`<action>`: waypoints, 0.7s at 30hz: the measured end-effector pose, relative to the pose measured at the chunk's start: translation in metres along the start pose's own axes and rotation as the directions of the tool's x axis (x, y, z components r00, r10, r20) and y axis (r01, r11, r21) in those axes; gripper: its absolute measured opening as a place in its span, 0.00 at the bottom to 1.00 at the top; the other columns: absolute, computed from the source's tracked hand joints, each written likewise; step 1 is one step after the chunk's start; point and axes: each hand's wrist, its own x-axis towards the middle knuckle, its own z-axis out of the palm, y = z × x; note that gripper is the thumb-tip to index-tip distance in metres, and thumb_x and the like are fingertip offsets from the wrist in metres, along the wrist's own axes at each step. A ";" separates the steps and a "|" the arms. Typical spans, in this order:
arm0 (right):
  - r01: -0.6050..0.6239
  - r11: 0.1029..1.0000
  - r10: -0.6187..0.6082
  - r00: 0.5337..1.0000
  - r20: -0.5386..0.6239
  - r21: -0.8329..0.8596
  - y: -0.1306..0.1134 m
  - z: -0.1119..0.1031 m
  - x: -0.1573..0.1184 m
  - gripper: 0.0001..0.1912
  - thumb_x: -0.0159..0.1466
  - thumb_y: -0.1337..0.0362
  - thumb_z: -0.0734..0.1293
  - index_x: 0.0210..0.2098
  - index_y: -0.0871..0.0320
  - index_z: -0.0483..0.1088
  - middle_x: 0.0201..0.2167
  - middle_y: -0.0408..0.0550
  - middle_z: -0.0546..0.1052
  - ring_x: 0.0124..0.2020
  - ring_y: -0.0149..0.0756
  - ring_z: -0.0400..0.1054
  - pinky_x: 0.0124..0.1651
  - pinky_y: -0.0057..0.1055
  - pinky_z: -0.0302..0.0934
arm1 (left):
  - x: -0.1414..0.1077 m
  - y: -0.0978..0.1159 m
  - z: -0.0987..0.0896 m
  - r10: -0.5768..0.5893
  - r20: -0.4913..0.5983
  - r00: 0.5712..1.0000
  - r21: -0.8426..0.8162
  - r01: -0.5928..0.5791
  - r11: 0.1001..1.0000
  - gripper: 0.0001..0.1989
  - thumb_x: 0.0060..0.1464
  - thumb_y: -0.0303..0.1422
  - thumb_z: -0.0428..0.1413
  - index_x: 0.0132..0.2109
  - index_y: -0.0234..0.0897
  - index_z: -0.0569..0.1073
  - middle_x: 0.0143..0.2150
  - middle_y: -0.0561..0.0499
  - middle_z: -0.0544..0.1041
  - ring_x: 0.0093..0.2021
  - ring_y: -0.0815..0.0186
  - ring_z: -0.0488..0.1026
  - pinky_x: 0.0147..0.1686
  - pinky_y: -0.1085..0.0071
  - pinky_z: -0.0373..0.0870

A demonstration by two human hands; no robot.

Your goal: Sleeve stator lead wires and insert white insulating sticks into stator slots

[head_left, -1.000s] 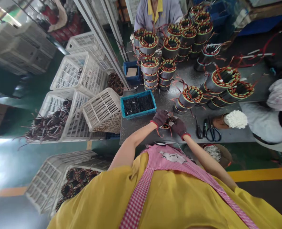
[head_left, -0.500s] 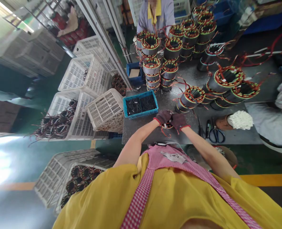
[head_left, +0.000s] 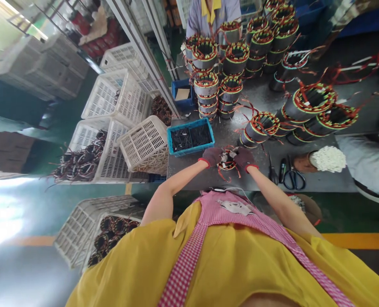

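Note:
A small wound ring with red wires lies on the dark table near its front edge. My left hand, in a dark glove with a red cuff, is at the ring's left side, fingers bent over its rim. On the right side my right hand, gloved alike, has its fingertips on the ring too. Both hands are closed around the ring's edge, a little apart from each other; whatever wire their fingertips pinch is too small to make out. Close behind my left hand sits a blue tray of black pieces.
Stacked wound rings stand at the back, with larger ones to the right. Scissors and a container of white pieces lie right of my hands. A person is across the table. White crates stand left.
My hands have moved apart, so more of the ring shows between them. The camera view has shifted slightly. At the back, a ring now stands in front of the other person.

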 end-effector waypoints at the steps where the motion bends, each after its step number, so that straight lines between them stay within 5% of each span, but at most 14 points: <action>1: -0.012 1.000 0.012 1.000 -0.015 0.008 -0.001 0.001 -0.001 0.23 0.77 0.52 0.63 0.57 0.58 0.82 0.58 0.58 0.85 0.57 0.47 0.78 0.59 0.36 0.68 | -0.005 0.000 0.005 0.007 0.054 0.999 0.036 -0.009 0.999 0.09 0.60 0.31 0.70 0.45 0.30 0.87 0.49 0.34 0.87 0.53 0.47 0.85 0.55 0.60 0.78; 3: -0.030 0.999 0.031 0.999 -0.035 0.013 -0.003 0.001 -0.004 0.23 0.77 0.51 0.63 0.56 0.58 0.83 0.57 0.58 0.85 0.57 0.48 0.78 0.59 0.37 0.67 | -0.012 0.002 0.013 0.025 0.128 0.991 0.088 -0.037 0.995 0.10 0.54 0.28 0.72 0.45 0.34 0.88 0.55 0.34 0.86 0.56 0.45 0.85 0.57 0.59 0.79; 6: -0.010 1.000 0.010 0.999 -0.044 -0.003 -0.002 0.002 -0.013 0.25 0.78 0.52 0.61 0.60 0.59 0.81 0.59 0.59 0.84 0.59 0.49 0.77 0.62 0.38 0.66 | -0.013 0.002 0.017 0.034 0.155 0.987 0.116 -0.052 0.992 0.12 0.59 0.27 0.68 0.50 0.37 0.88 0.60 0.36 0.85 0.60 0.47 0.84 0.60 0.61 0.78; 10: 0.188 0.981 -0.189 0.981 -0.032 -0.039 0.005 0.007 -0.032 0.29 0.77 0.53 0.64 0.72 0.58 0.75 0.71 0.61 0.77 0.69 0.52 0.71 0.71 0.41 0.62 | 0.000 -0.004 0.006 -0.006 0.148 0.989 0.132 -0.013 0.991 0.16 0.68 0.31 0.60 0.59 0.34 0.85 0.57 0.37 0.87 0.55 0.53 0.85 0.56 0.66 0.79; 13: 0.288 0.954 -0.282 0.957 0.067 -0.089 0.008 0.012 -0.040 0.28 0.73 0.49 0.71 0.67 0.55 0.80 0.76 0.60 0.72 0.70 0.56 0.70 0.72 0.44 0.61 | 0.008 -0.006 0.000 -0.016 0.142 0.990 0.159 -0.007 0.987 0.22 0.76 0.31 0.50 0.68 0.32 0.79 0.63 0.36 0.84 0.58 0.56 0.83 0.57 0.67 0.78; 18: 0.189 0.979 -0.179 0.978 0.111 -0.079 0.006 0.013 -0.034 0.25 0.69 0.51 0.75 0.59 0.60 0.84 0.67 0.65 0.79 0.66 0.59 0.73 0.68 0.44 0.65 | -0.004 -0.002 0.015 0.052 0.271 0.961 0.240 -0.119 0.964 0.18 0.63 0.32 0.66 0.59 0.36 0.85 0.62 0.37 0.84 0.60 0.48 0.83 0.59 0.62 0.79; 21: 0.197 0.979 -0.189 0.974 0.127 -0.049 0.007 0.012 -0.031 0.24 0.70 0.51 0.74 0.60 0.58 0.84 0.61 0.62 0.82 0.64 0.56 0.74 0.68 0.44 0.64 | -0.014 -0.003 0.027 0.128 0.288 0.949 0.334 -0.225 0.915 0.19 0.62 0.28 0.65 0.59 0.33 0.85 0.64 0.33 0.83 0.63 0.43 0.82 0.60 0.57 0.80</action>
